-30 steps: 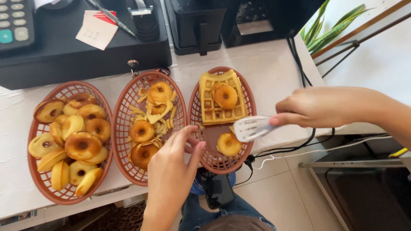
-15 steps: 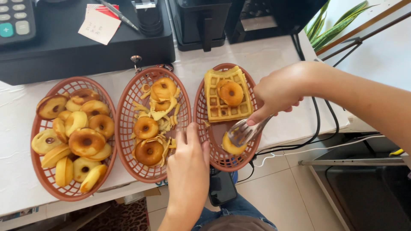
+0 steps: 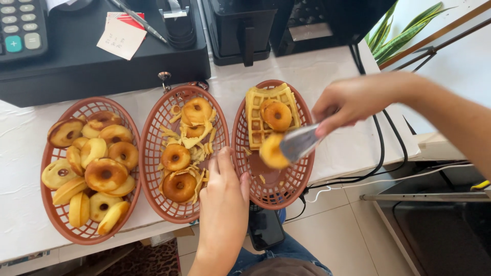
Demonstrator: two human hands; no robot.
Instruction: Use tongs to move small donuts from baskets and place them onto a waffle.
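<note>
Three oval red-brown plastic baskets stand side by side on a white counter. My right hand [image 3: 353, 102] grips metal tongs [image 3: 299, 143], and the tongs pinch a small golden donut [image 3: 271, 152] lifted over the right basket [image 3: 286, 191]. That basket also holds a square waffle [image 3: 255, 110] with another donut [image 3: 277, 116] on top. My left hand [image 3: 223, 202] rests with its fingertips on the edge between the middle basket [image 3: 153, 153] and the right one. The middle basket has three donuts and pastry scraps. The left basket [image 3: 51, 214] is heaped with several donuts.
A black cash drawer [image 3: 102, 66] with a calculator [image 3: 18, 25], a paper note and a pen sits behind the baskets. Black appliances [image 3: 245, 30] stand at the back. Cables [image 3: 381, 148] hang off the counter's right edge. A phone [image 3: 266, 227] lies on my lap below the counter. Green plant leaves [image 3: 394, 28] show at top right.
The tongs came down into the right basket, closed on the lone donut there, and now lift it toward the waffle. My left hand stayed at the basket rims.
</note>
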